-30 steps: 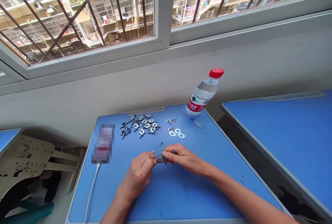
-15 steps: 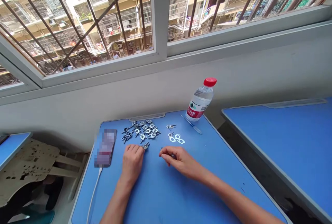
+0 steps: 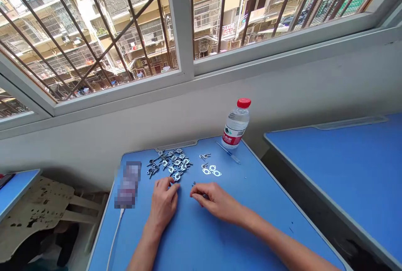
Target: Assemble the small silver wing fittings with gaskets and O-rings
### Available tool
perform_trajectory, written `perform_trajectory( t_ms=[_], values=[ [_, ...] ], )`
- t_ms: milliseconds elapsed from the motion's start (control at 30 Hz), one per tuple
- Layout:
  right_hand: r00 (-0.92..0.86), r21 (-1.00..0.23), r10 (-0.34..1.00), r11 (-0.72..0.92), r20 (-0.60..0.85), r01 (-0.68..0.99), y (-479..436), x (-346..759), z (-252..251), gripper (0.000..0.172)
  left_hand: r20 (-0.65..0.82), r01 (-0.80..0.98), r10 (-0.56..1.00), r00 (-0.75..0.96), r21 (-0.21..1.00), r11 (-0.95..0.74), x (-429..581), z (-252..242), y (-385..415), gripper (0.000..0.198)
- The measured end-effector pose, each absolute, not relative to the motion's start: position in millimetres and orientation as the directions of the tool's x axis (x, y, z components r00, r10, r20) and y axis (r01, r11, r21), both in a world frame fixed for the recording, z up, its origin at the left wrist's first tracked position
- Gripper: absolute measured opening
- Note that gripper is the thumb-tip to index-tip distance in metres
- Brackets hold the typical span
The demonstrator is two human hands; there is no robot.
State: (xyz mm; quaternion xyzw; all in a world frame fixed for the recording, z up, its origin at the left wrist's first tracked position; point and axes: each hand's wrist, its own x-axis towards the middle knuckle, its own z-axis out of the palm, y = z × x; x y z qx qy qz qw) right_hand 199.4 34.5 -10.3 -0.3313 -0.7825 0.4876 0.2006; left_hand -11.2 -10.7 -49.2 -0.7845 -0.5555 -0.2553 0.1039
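The left hand (image 3: 163,201) is held loosely, with the thumb and fingers parted and nothing seen between them; its fingertips are placed just beside the nearest metal fitting (image 3: 178,176), at the near edge of the pile of metal fittings (image 3: 171,163) on the desk (image 3: 245,241). Whether that fitting is touched cannot be told. The right hand (image 3: 215,197) is narrowed, its thumb and forefinger brought together, and a dark object (image 3: 205,197) is gripped under the curled fingers; its full shape is hidden.

The greatest risk is judged to lie with the tiny dark pieces (image 3: 194,183) just beyond the right fingertips: by a careless sweep of the knuckles they could be scattered, and on the smooth top they could be rolled away. With the dark object kept in the same fingers, a small piece could be fumbled or dropped.

At the pile, stems are crossed over one another, so neighbours could be dragged along if one fitting were pulled quickly. The flat oval plates (image 3: 216,173) could be nudged by the right hand if it were pushed forward, and the bottle (image 3: 235,128) could be tipped by a longer reach.
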Motion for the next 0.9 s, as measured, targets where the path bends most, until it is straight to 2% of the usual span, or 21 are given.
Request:
perform_trajectory(
  t_ms=[167,333,500,700,900],
  values=[
    [-0.71,-0.877,0.704,0.342,0.002,0.337,34.8,197.5,-14.2,0.02,0.366,0.954,0.9,0.236,0.089,-0.286,-2.8,-50.5,-4.2,0.03],
    [-0.712,-0.881,0.702,0.338,0.001,0.331,33.2,197.9,-12.6,0.023,0.337,0.971,0.92,0.198,0.063,-0.232,-1.3,-52.4,0.2,0.034],
    [-0.699,-0.903,0.715,0.293,-0.011,0.314,37.6,200.5,-10.9,0.027,0.367,0.96,0.911,0.188,0.128,-0.25,-2.4,-51.6,-2.5,0.031],
    [-0.586,-0.932,0.809,0.238,0.035,0.273,53.1,209.1,-10.1,0.032,0.437,0.934,0.886,0.156,0.227,-0.277,-10.8,-52.2,-7.0,0.026],
    [-0.444,-0.965,0.892,0.183,0.082,0.19,66.8,220.4,-5.7,0.038,0.505,0.954,0.863,-0.034,0.274,-0.123,-35.5,-52.9,-5.1,0.028]
  ],
)
